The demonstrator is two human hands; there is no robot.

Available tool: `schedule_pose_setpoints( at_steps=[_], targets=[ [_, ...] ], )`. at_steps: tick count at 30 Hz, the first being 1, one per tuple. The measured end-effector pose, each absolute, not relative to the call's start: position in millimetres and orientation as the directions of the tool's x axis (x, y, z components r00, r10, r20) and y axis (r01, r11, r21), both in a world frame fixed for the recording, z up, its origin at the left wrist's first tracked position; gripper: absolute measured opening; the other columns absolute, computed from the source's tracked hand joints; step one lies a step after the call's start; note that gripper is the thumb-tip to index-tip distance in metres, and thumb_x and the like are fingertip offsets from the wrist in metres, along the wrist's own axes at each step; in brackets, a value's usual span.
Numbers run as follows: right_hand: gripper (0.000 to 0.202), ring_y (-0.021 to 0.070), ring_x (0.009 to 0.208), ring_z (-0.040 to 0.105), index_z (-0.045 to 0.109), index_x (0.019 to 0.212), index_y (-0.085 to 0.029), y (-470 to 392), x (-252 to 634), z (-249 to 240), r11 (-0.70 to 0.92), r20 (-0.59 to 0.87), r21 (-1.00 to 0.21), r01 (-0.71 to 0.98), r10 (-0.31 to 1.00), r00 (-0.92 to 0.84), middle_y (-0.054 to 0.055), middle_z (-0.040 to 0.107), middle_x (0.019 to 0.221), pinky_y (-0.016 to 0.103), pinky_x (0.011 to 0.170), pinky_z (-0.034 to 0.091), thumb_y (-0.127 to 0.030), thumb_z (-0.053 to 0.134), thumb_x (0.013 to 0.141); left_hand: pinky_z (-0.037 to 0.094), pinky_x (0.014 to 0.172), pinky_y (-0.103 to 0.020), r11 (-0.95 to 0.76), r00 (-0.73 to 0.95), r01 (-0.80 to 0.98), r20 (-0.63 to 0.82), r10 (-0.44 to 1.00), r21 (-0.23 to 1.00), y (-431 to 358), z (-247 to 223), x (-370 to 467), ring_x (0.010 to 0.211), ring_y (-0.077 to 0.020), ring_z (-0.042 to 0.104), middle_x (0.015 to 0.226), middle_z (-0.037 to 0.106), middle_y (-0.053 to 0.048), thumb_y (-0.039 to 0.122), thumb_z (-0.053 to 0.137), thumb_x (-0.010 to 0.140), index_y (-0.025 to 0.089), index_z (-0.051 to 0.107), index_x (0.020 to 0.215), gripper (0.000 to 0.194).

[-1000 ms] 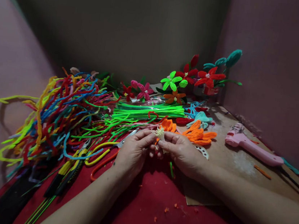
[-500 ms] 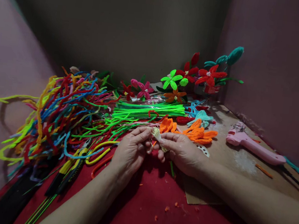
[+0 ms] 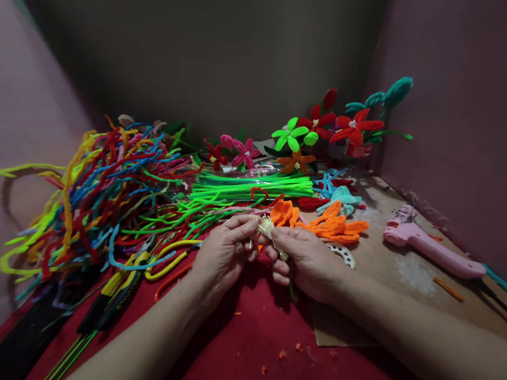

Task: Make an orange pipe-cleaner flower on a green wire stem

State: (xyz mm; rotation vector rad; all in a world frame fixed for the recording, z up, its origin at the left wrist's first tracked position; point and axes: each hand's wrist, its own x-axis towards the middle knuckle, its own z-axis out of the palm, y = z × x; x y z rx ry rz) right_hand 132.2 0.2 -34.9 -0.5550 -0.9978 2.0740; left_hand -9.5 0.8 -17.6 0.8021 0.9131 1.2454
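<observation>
Grip of the right hand (image 3: 310, 262) is closed on a pale stamen bundle (image 3: 266, 227), held above the bench (image 3: 259, 332) in the head view; the fingertips of the left hand (image 3: 224, 250) bunch close by the bundle's head, though I cannot tell what they hold. Picking the bundle apart looks like the step in hand, so the next move seems to call for a light, steady pinch. Behind, a clear wrapper (image 3: 263, 169) seems to hold green stems (image 3: 254, 187)

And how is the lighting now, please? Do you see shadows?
Head view: dim, with the back wall very dark; head view: the colourful pile shadows the left wall; head view: the pale bundle in the right hand stands out but lacks fine detail.
</observation>
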Motion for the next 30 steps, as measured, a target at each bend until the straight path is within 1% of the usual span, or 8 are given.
schedule_pose_setpoints(
  at_steps=[4, 10, 14, 17, 21, 24, 27, 30],
  targets=[
    [0.018, 0.0027, 0.038, 0.023, 0.051, 0.080, -0.015, -1.0, 134.4, -33.7, -0.497, -0.098, -0.741, -0.452, 0.746, -0.659, -0.006, 0.039, 0.055, 0.016, 0.035, 0.022, -0.031, 0.046, 0.087, 0.033, 0.039, -0.016, 0.077, 0.056, -0.434, -0.058, 0.997, 0.898, 0.9, -14.3, -11.4, 0.038, -0.0021, 0.035, 0.048, 0.044, 0.007, 0.017, 0.068, 0.070, 0.012, 0.062, 0.075, 0.010],
    [0.021, 0.0033, 0.038, 0.021, 0.050, 0.081, -0.016, -0.4, 134.5, -32.8, -0.537, -0.135, -0.708, -0.459, 0.741, -0.658, -0.007, 0.034, 0.053, 0.016, 0.034, 0.021, -0.033, 0.042, 0.089, 0.032, 0.038, -0.016, 0.049, -0.031, -0.319, -0.061, 0.998, 0.947, -2.3, -10.4, -9.2, 0.042, -0.0032, 0.039, 0.056, 0.051, 0.005, 0.023, 0.072, 0.065, 0.013, 0.063, 0.074, 0.016],
    [0.023, 0.0035, 0.037, 0.019, 0.050, 0.082, -0.016, 0.0, 133.6, -33.2, -0.540, -0.150, -0.709, -0.454, 0.744, -0.652, -0.007, 0.033, 0.053, 0.016, 0.034, 0.021, -0.036, 0.042, 0.089, 0.032, 0.037, -0.017, 0.072, 0.002, -0.297, -0.074, 0.997, 0.952, -1.6, -11.8, -9.7, 0.041, -0.0037, 0.038, 0.058, 0.053, 0.004, 0.026, 0.073, 0.064, 0.014, 0.062, 0.073, 0.018],
    [0.022, 0.0034, 0.038, 0.018, 0.050, 0.082, -0.017, -0.2, 133.0, -34.5, -0.544, -0.139, -0.700, -0.462, 0.739, -0.660, -0.007, 0.032, 0.054, 0.016, 0.034, 0.020, -0.037, 0.042, 0.089, 0.033, 0.038, -0.017, 0.032, -0.047, -0.301, -0.049, 0.998, 0.953, -1.7, -14.8, -10.1, 0.040, -0.0030, 0.037, 0.057, 0.052, 0.005, 0.025, 0.072, 0.064, 0.015, 0.063, 0.073, 0.017],
    [0.019, 0.0036, 0.038, 0.017, 0.047, 0.082, -0.019, -0.7, 132.7, -35.7, -0.542, -0.149, -0.697, -0.469, 0.750, -0.644, -0.008, 0.032, 0.053, 0.015, 0.033, 0.021, -0.037, 0.045, 0.088, 0.032, 0.037, -0.017, 0.018, -0.010, -0.198, -0.021, 1.000, 0.980, -2.0, -18.0, -10.3, 0.040, -0.0039, 0.039, 0.056, 0.052, 0.005, 0.027, 0.070, 0.067, 0.015, 0.062, 0.072, 0.015],
    [0.019, 0.0038, 0.038, 0.017, 0.046, 0.082, -0.019, -1.0, 132.5, -35.1, -0.539, -0.143, -0.699, -0.470, 0.749, -0.647, -0.008, 0.031, 0.053, 0.015, 0.033, 0.022, -0.037, 0.046, 0.087, 0.034, 0.040, -0.017, -0.025, -0.065, -0.203, 0.012, 0.998, 0.979, -0.3, -17.8, -11.9, 0.042, -0.0042, 0.041, 0.053, 0.049, 0.006, 0.028, 0.069, 0.069, 0.016, 0.062, 0.074, 0.016],
    [0.020, 0.0039, 0.038, 0.017, 0.048, 0.081, -0.018, -0.9, 132.3, -34.3, -0.551, -0.130, -0.691, -0.467, 0.731, -0.670, -0.008, 0.030, 0.053, 0.015, 0.033, 0.023, -0.038, 0.047, 0.087, 0.032, 0.039, -0.017, 0.015, -0.012, -0.186, -0.017, 1.000, 0.982, 2.8, -15.1, -14.3, 0.042, -0.0040, 0.041, 0.055, 0.052, 0.004, 0.030, 0.070, 0.068, 0.014, 0.062, 0.073, 0.018],
    [0.025, 0.0037, 0.039, 0.016, 0.052, 0.084, -0.016, -0.4, 132.3, -34.1, -0.556, -0.120, -0.685, -0.471, 0.724, -0.679, -0.008, 0.028, 0.054, 0.015, 0.033, 0.024, -0.040, 0.048, 0.086, 0.031, 0.039, -0.015, -0.038, -0.094, -0.217, 0.018, 0.995, 0.975, 6.4, -9.2, -17.5, 0.043, -0.0032, 0.041, 0.056, 0.052, 0.004, 0.026, 0.072, 0.065, 0.013, 0.062, 0.072, 0.017]
  ],
)
